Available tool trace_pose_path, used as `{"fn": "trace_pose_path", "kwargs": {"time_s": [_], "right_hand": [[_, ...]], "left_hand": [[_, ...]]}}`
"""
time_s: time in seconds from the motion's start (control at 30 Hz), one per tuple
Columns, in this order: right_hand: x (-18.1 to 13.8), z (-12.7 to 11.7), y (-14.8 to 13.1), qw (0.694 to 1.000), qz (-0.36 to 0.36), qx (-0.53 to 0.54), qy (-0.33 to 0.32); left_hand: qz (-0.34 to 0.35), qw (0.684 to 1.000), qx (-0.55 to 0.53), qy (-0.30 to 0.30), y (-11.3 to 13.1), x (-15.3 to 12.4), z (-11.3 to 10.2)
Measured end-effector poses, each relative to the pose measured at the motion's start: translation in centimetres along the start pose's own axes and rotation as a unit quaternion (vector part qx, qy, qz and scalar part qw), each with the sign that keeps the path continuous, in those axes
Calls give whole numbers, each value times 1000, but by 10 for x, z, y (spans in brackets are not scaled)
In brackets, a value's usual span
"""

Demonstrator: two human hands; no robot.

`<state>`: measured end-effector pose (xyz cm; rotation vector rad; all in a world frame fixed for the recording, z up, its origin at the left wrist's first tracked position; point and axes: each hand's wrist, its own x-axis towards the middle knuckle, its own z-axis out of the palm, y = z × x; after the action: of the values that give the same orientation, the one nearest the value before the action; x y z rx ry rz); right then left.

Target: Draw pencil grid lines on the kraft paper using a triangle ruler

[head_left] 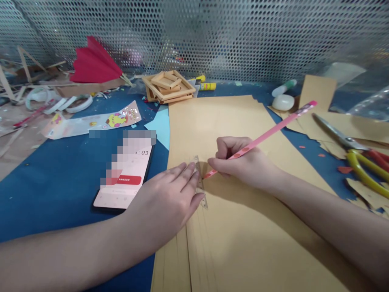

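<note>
My right hand (240,158) is closed around a pink pencil (267,133), its tip touching the brown paper (243,243) beside a clear ruler (199,182). The pencil leans up to the right, with its eraser end at the top. Flat across the ruler lies my left hand (170,194), fingers stretched out, pressing it to the paper. Part of the ruler is hidden under those fingers. Several faint pencil lines run lengthwise along the paper's left side, below the ruler.
A phone (129,174) lies left of my left hand. Scissors (355,150) with yellow and red handles rest at right among paper scraps. At the back are stacked small frames (170,87), a yellow glue stick (207,86), tape rolls (60,101) and folded red paper (94,63).
</note>
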<state>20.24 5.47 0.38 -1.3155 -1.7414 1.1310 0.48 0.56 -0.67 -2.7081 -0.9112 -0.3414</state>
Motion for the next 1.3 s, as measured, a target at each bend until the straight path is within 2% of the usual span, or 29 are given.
{"fn": "trace_pose_path", "kwargs": {"time_s": [0.13, 0.33, 0.57, 0.8, 0.9, 1.1, 1.2, 1.3], "right_hand": [[-2, 0, 0, 999, -2, 22, -34], [-4, 0, 0, 995, 17, 50, -83], [-5, 1, -5, 988, 22, 49, -146], [-6, 0, -7, 978, 32, 83, -190], [-4, -3, -6, 978, 23, 106, -176], [2, -7, -8, 978, 32, 197, -56], [-7, -7, -17, 982, 60, 176, -33], [-28, -3, -26, 987, 95, 121, -48]], "left_hand": [[-8, 1000, -3, -24, 0, 0, -1], [1, 1000, 4, -6, 0, 0, -2], [17, 999, -15, -33, -1, 0, -4], [22, 999, -19, -36, -1, 0, -5], [21, 999, -12, -29, -1, 0, -4], [3, 1000, 3, -2, 3, -3, -5], [13, 1000, 1, 13, 10, -8, -8], [29, 999, -5, 29, 21, -15, -14]]}}
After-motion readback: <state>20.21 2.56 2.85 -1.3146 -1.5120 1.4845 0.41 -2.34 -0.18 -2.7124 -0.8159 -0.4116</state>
